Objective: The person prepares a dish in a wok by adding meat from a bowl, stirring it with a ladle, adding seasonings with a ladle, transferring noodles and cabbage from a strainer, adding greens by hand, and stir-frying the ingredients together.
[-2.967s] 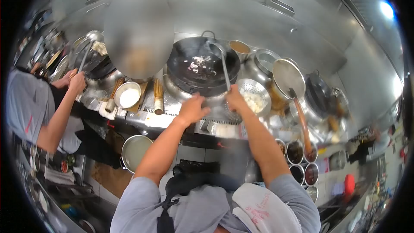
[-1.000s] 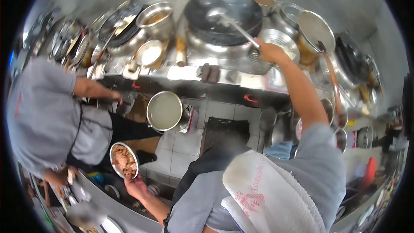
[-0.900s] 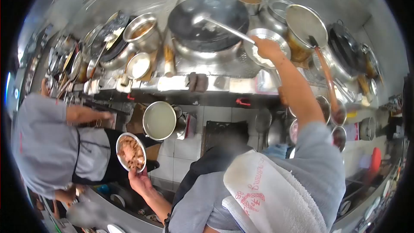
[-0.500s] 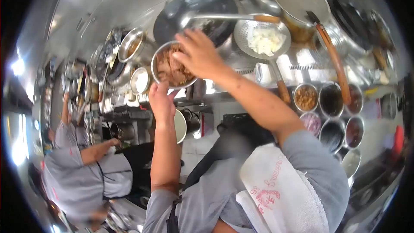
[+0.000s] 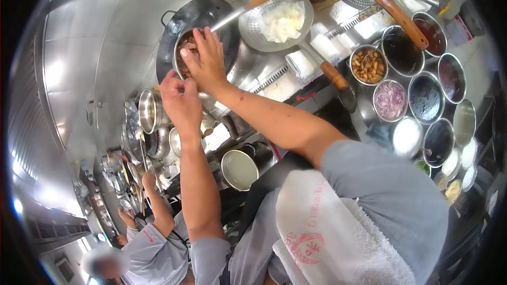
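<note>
One steel bowl [image 5: 177,59], tilted over the far wok [image 5: 168,39], shows brown meat [image 5: 186,47] inside. The left hand [image 5: 182,100], fingers curled, pinches its near rim; the right hand [image 5: 208,66], open with fingers extended, crosses its mouth, hiding part of the meat. Rightward are one wooden-handled ladle [image 5: 244,10] and one strainer [image 5: 252,27] of white pieces [image 5: 283,22].

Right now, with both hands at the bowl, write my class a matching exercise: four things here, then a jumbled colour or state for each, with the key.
Things:
1. Bowl of meat
2. Perforated strainer
3. Sliced onion
4. Towel

Descriptions:
A. Purple and white
B. White with red print
C. Held by the left hand
D. Holding white pieces

Pairs: 1-C, 2-D, 3-A, 4-B
</note>
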Motion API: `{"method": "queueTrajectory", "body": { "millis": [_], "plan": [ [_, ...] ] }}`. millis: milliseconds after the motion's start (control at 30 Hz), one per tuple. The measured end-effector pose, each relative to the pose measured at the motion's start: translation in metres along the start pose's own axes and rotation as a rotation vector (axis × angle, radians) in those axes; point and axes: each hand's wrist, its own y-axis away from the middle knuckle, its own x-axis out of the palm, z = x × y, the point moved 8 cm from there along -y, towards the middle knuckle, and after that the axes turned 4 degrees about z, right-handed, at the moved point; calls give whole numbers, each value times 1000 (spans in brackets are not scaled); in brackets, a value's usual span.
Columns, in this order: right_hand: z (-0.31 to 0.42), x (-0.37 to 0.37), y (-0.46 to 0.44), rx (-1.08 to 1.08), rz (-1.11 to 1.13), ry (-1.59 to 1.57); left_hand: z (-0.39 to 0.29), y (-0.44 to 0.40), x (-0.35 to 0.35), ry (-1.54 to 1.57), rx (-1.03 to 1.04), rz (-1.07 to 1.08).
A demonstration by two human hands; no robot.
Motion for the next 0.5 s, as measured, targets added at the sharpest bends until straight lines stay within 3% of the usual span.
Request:
{"method": "queueTrajectory", "body": {
  "millis": [500],
  "plan": [
    [0, -9, -8, 58, -155, -200, -41, -18, 2, -180, 101, 86]
  ]
}}
